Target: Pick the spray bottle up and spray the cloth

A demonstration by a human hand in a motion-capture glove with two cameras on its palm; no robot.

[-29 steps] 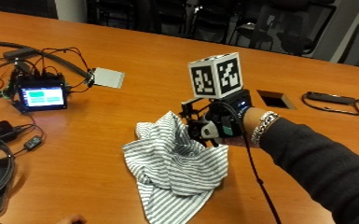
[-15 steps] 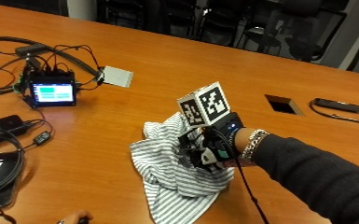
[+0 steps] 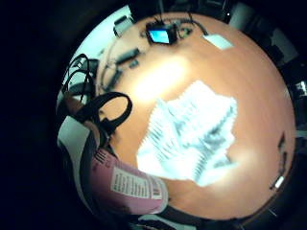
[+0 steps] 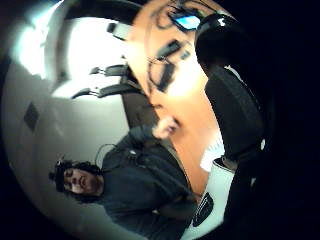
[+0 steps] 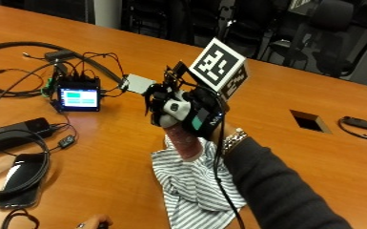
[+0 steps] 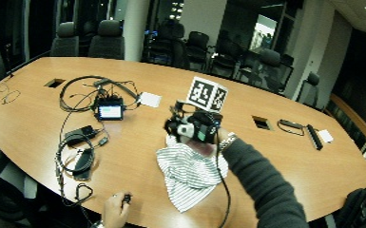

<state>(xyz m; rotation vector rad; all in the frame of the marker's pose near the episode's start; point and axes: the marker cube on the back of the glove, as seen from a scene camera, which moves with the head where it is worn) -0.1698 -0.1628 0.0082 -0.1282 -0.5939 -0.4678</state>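
My right hand [image 5: 192, 112] is up off the table [image 5: 119, 157], with my fingers curled round the spray bottle [image 5: 182, 138], clamped on it. The bottle has a pinkish body, and it hangs in the air just above the cloth [image 5: 192, 186], not touching it as far as I can tell. From the palm's little finger side I see the bottle's pink side and its white label [image 3: 127, 184] close against my palm, and the cloth [image 3: 192, 134] spread below.

The cloth is striped grey and white and lies crumpled on the table near my forearm. Farther along the table stands a small screen [image 5: 78, 98] with cables [image 5: 18, 52] plugged into it, and beside that lies a small white card [image 5: 137, 83]. A black power brick [image 5: 18, 130] and a phone [image 5: 21, 183] lie toward the near edge. My bare hand [image 6: 116, 209] rests at the table's near edge, well apart from the cloth.
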